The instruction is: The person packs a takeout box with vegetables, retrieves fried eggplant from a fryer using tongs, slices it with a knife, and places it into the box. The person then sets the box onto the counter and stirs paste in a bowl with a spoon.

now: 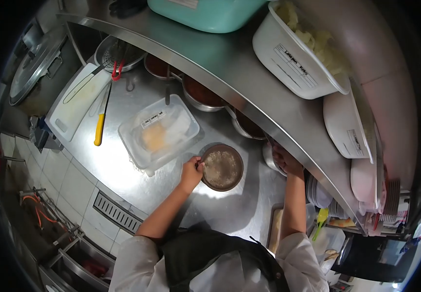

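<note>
My left hand (pixel 191 174) is closed on the left edge of a round brown bowl (pixel 239 168). Inside that bowl lies a pale, grainy layer. Under the shelf's edge, my right hand (pixel 289 160) is at a metal bowl (pixel 270 156), with its fingers over the rim in deep shade. Whether those fingers hold anything is hidden. Left of the brown bowl stands a clear plastic tub (pixel 181 134) with a written label and something yellowish and white in it.
A steel shelf (pixel 210 63) overhangs the counter, carrying a labelled white tub (pixel 288 68) and a teal tub (pixel 205 17). Metal bowls of red sauce (pixel 198 92) stand beneath it. At left lie a yellow-handled knife (pixel 100 127) and a white cutting board (pixel 67 121). Stacked plates (pixel 317 192) stand right.
</note>
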`<state>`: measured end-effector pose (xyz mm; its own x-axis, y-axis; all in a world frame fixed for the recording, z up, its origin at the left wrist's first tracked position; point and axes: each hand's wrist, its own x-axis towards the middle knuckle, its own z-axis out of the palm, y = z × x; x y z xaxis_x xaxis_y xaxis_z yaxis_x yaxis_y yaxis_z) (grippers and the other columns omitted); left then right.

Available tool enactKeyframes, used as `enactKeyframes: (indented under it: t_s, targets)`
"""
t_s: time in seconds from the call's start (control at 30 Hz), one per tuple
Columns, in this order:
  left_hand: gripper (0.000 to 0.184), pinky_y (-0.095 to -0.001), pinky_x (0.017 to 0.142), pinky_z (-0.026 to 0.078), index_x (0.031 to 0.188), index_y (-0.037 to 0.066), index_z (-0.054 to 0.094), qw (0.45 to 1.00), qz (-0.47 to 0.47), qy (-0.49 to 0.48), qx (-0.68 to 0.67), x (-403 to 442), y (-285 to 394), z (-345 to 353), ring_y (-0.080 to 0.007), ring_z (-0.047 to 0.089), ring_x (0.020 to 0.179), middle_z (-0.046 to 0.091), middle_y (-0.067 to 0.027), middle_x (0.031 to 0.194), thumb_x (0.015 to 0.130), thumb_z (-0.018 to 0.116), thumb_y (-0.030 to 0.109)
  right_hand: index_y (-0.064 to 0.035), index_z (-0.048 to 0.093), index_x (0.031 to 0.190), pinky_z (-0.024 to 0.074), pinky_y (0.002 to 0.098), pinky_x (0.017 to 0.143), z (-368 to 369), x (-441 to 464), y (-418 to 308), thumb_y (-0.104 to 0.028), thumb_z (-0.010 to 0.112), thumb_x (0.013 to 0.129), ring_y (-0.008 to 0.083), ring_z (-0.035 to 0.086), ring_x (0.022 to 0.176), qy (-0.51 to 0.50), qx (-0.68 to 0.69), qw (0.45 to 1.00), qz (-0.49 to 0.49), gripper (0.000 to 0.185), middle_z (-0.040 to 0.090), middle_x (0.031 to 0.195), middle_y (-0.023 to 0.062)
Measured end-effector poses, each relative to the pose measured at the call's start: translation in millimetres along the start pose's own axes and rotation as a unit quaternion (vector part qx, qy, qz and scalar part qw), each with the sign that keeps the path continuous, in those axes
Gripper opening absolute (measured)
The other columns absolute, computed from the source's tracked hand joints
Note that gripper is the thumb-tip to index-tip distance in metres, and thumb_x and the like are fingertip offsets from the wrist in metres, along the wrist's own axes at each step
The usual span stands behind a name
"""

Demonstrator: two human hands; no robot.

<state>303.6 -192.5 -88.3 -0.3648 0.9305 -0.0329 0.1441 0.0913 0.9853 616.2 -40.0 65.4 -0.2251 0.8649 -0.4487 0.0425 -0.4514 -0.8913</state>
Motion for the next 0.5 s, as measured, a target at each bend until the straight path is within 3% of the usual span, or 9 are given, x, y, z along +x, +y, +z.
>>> enactKeyframes:
  t_s: [0.1, 0.2, 0.27, 0.33, 0.4, 0.47, 0.5]
  targets:
    - [0.02, -0.0307, 0.068, 0.05, 0.101, -0.003, 0.062, 0.999, -0.035, -0.027, 0.015, -1, 3, -3, -0.0194, 0.064, 0.076, 0.068, -0.0144, 0.086, 0.083, 0.064, 0.007, -0.0006, 0.057, 0.109, 0.0211, 0.0201, 0.033, 14, -42, -20, -0.014, 0.056, 0.089, 0.006, 0.032, 0.038, -0.075, -0.057, 0.996, 0.001, 0.023, 0.045, 0.058, -0.0026]
    - [0.024, -0.0328, 0.064, 0.049, 0.102, -0.005, 0.061, 1.0, 0.006, -0.007, 0.001, 0, -7, 0, -0.0255, 0.064, 0.066, 0.065, -0.0184, 0.075, 0.082, 0.065, 0.008, -0.0032, 0.061, 0.103, 0.0226, 0.0205, 0.035, 26, -85, -5, -0.012, 0.057, 0.089, 0.0067, 0.036, 0.04, 0.004, -0.044, 0.995, 0.089, 0.017, 0.048, 0.059, -0.0024]
    - [0.023, -0.0317, 0.062, 0.05, 0.102, -0.005, 0.061, 1.0, 0.002, -0.013, -0.001, 0, -14, 2, -0.024, 0.064, 0.066, 0.065, -0.0182, 0.076, 0.083, 0.063, 0.009, -0.0041, 0.066, 0.095, 0.0303, 0.023, 0.038, 55, -116, 16, -0.008, 0.059, 0.088, 0.0081, 0.042, 0.044, 0.094, -0.121, 0.988, 0.035, 0.011, 0.053, 0.063, -0.0029]
    - [0.023, -0.0305, 0.061, 0.05, 0.103, -0.005, 0.06, 0.998, -0.049, -0.025, -0.029, 0, -11, 1, -0.0219, 0.064, 0.066, 0.066, -0.0175, 0.078, 0.085, 0.062, 0.008, -0.0023, 0.064, 0.108, 0.0441, 0.0297, 0.046, 57, -121, 90, -0.005, 0.06, 0.085, 0.0182, 0.055, 0.049, 0.093, -0.316, 0.912, -0.245, 0.024, 0.066, 0.077, 0.0075]
    - [0.023, -0.029, 0.058, 0.051, 0.105, -0.005, 0.059, 0.985, -0.145, -0.046, -0.08, -4, 9, -7, -0.0194, 0.064, 0.067, 0.066, -0.0161, 0.08, 0.086, 0.06, 0.008, -0.0062, 0.063, 0.116, 0.0496, 0.0357, 0.052, 72, -131, 131, -0.002, 0.059, 0.082, 0.0301, 0.057, 0.052, 0.124, -0.5, 0.782, -0.351, 0.035, 0.064, 0.076, 0.0149]
    - [0.022, -0.028, 0.057, 0.052, 0.107, -0.005, 0.059, 0.981, -0.159, -0.057, -0.092, -12, 18, -13, -0.0177, 0.064, 0.069, 0.066, -0.0146, 0.083, 0.087, 0.057, 0.005, -0.0114, 0.063, 0.119, 0.0506, 0.0386, 0.053, 82, -142, 153, 0.002, 0.058, 0.079, 0.0345, 0.058, 0.055, 0.099, -0.634, 0.728, -0.242, 0.042, 0.058, 0.072, 0.0182]
    - [0.022, -0.0275, 0.057, 0.052, 0.108, -0.004, 0.058, 0.98, -0.164, -0.059, -0.098, -12, 18, -17, -0.0168, 0.064, 0.07, 0.066, -0.0139, 0.085, 0.088, 0.055, 0.004, -0.012, 0.063, 0.119, 0.0508, 0.0409, 0.053, 89, -146, 157, 0.002, 0.057, 0.078, 0.0326, 0.058, 0.054, 0.129, -0.618, 0.738, -0.239, 0.044, 0.056, 0.068, 0.0153]
